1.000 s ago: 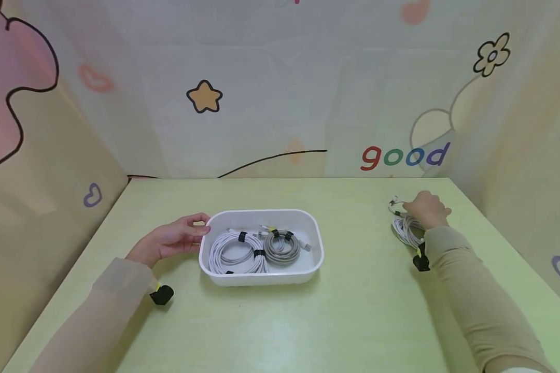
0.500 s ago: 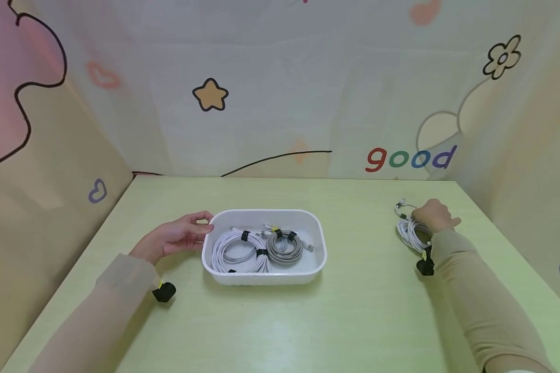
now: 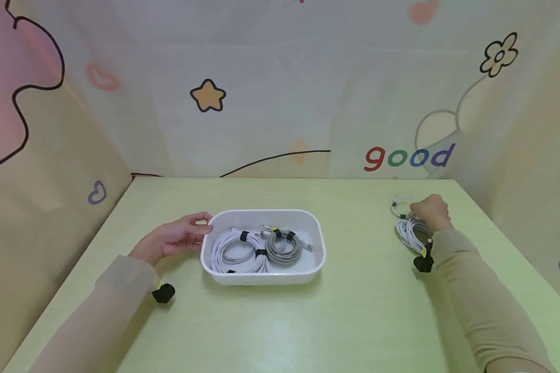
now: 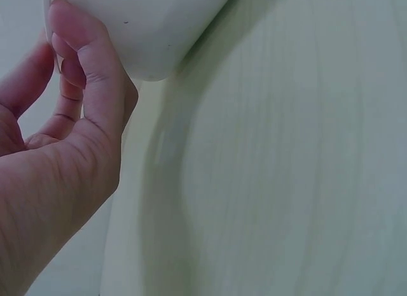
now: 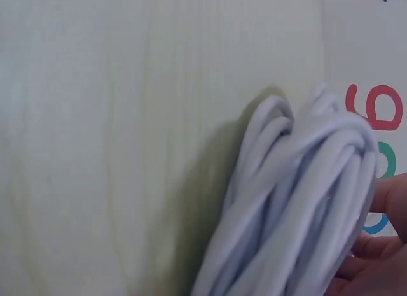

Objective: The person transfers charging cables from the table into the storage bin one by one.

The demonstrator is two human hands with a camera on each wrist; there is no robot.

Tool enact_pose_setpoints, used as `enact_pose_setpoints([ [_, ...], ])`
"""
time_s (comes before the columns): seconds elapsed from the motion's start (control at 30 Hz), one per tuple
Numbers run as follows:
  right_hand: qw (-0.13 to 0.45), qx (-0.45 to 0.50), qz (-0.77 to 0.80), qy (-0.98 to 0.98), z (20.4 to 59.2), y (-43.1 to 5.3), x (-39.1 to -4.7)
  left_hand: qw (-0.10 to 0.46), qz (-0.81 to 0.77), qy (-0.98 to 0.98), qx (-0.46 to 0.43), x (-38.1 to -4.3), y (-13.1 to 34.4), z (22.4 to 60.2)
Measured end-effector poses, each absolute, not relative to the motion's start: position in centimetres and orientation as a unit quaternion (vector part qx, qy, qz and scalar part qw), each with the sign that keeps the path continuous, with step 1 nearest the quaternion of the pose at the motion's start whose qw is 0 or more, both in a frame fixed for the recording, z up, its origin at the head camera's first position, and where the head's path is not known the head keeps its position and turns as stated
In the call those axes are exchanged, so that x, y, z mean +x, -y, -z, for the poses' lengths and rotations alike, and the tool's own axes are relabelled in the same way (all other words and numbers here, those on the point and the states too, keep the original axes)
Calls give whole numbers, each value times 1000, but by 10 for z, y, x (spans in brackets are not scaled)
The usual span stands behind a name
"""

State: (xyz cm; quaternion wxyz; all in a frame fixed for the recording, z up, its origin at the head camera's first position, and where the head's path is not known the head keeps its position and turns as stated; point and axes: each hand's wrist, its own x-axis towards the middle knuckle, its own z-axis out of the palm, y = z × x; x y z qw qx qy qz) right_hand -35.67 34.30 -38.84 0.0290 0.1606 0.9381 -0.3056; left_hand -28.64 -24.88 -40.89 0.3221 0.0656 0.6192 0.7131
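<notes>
A white plastic box (image 3: 263,278) stands on the table, left of centre in the head view. Inside it lie a large white cable coil (image 3: 219,259) and a smaller grey cable coil (image 3: 283,257), both bound with black straps. My left hand (image 3: 182,235) grips the box's left end, thumb at the rim; the left wrist view shows the box wall (image 4: 152,28) against the fingers. Far to the right, my right hand (image 3: 431,211) holds a bundled white cable (image 3: 407,233) near its top. In the right wrist view the cable's loops (image 5: 299,200) partly hide the fingers (image 5: 388,200).
The pale green table (image 3: 280,331) meets a printed cloth backdrop (image 3: 280,103) at its rear edge, with more cloth at both sides. Black wrist cameras hang by the left cuff (image 3: 163,293) and the right cuff (image 3: 423,263).
My right hand has turned slightly at the white cable, and the cable's upper loop has shifted a little. The left hand and the box stay put; the head view has drifted slightly.
</notes>
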Motion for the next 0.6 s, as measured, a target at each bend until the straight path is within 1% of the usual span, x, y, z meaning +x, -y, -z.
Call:
enact_pose_setpoints([
  [0.13,-2,141,334,-932,390,-341,-357,319,-716,-617,66,-286,250,411],
  [0.37,-11,129,367,-921,395,-340,-360,324,-715,-615,67,-285,250,411],
  [0.6,-34,126,382,-915,392,-335,-361,325,-717,-613,63,-286,251,410],
])
